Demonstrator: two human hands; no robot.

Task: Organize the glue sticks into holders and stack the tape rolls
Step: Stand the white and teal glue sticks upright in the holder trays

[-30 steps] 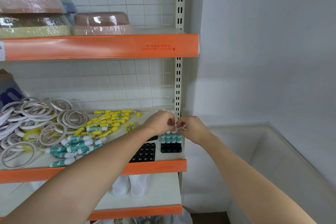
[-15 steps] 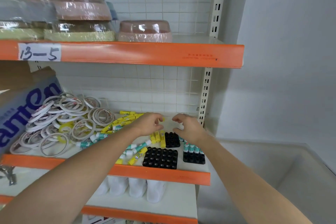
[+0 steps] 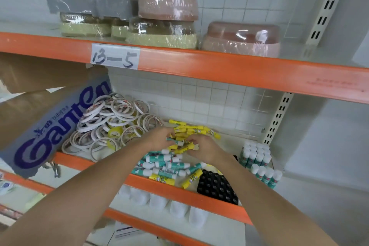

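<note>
**Yellow and teal glue sticks under both hands on the orange shelf**

Orange edging runs along the front of the middle shelf (image 3: 159, 184), where a loose heap of glue sticks lies. The yellow sticks (image 3: 191, 129) are piled toward the back, the teal-and-white sticks (image 3: 161, 163) toward the front edge, and a couple of yellow ones lie among the teal just beside the empty black holder (image 3: 216, 186). That holder sits at the front of the shelf, its round sockets bare. To its right, a second holder is filled with upright teal sticks with white caps (image 3: 257, 161), packed touching one another.

Both hands meet over the middle of the heap. The left hand (image 3: 157, 138) has its fingers curled down onto a teal stick with a white cap, seemingly pinching it, though motion blur makes the grip hard to read. The right hand (image 3: 203, 149) curls its fingers around yellow sticks at the pile's centre, close against the left hand's fingertips.

Left of the heap, the tape rolls (image 3: 111, 124) lie in a loose, overlapping jumble, mostly white with one or two yellow rings, unstacked. A cardboard box (image 3: 50, 126) printed with blue lettering leans beside them. On the shelf above stand wrapped bundles (image 3: 165, 16), with a paper label (image 3: 114, 56) reading 13-5 on its edge.
</note>
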